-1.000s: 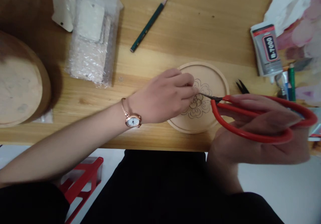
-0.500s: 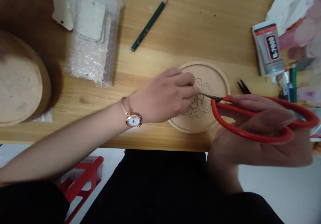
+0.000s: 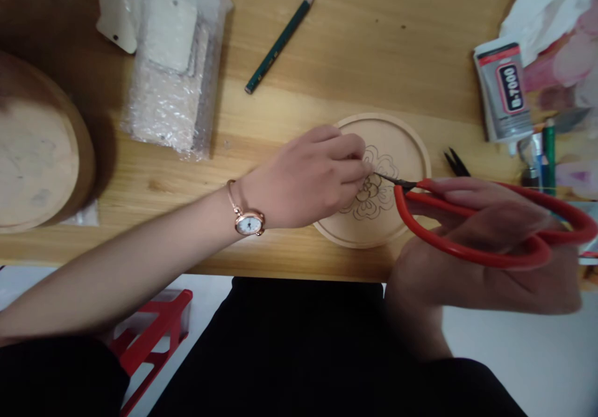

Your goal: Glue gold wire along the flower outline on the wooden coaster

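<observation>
My left hand, with a watch on its wrist, is closed in a pinch over a round wooden plate. Whatever its fingertips pinch is too small or too hidden to make out. A flower drawing in dark lines shows on the plate beside the fingers. My right hand is wrapped round red-handled scissors. Their narrow dark blades point left and meet the left fingertips above the drawing; the blades look closed or nearly so.
A dark green pencil lies behind the plate. Card pieces in a clear plastic bag and a round wooden box are on the left. To the right are black-tipped tweezers, a B-7000 glue tube, crumpled tissue and several tools.
Both hands and the scissors hold nearly the same pose over the plate. The whole view has shifted very slightly.
</observation>
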A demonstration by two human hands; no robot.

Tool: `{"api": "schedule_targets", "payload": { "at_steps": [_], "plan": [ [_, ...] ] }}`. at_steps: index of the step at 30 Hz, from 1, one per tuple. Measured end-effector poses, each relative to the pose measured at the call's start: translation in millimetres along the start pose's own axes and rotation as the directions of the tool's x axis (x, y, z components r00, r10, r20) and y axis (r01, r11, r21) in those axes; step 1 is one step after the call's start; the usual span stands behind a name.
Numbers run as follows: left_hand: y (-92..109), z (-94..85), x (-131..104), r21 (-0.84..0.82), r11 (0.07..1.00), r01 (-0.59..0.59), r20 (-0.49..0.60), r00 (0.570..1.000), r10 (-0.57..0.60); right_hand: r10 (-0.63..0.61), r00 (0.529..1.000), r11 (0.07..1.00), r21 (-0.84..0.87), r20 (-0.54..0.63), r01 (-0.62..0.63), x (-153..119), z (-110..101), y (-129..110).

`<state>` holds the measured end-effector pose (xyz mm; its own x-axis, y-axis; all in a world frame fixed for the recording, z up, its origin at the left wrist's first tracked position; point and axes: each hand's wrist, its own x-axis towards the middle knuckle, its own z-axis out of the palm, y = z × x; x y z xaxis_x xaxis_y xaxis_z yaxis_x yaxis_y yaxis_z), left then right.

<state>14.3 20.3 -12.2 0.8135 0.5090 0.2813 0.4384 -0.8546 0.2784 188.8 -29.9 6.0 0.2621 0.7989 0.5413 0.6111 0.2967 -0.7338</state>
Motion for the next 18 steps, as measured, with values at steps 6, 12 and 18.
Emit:
{"api": "schedule_targets", "payload": {
  "at_steps": [6,12,18],
  "plan": [
    [1.6,-0.9,0.8,0.027,0.999,0.036,0.024,0.999,-0.036,-0.135,0.971,0.991,-0.027,-0.196,0.132,5.2,10.7,-0.7],
    [1.4,0.4,0.8,-0.068,0.995,0.067,-0.040,0.997,-0.069,-0.180,0.962,0.984,-0.036,-0.207,0.176,6.4,12.2,0.3],
    [0.1,3.2,-1.5,-0.043,0.998,0.044,-0.044,0.998,-0.046,-0.037,0.945,0.994,-0.111,-0.325,0.000,11.3,11.5,-5.0]
  ]
}}
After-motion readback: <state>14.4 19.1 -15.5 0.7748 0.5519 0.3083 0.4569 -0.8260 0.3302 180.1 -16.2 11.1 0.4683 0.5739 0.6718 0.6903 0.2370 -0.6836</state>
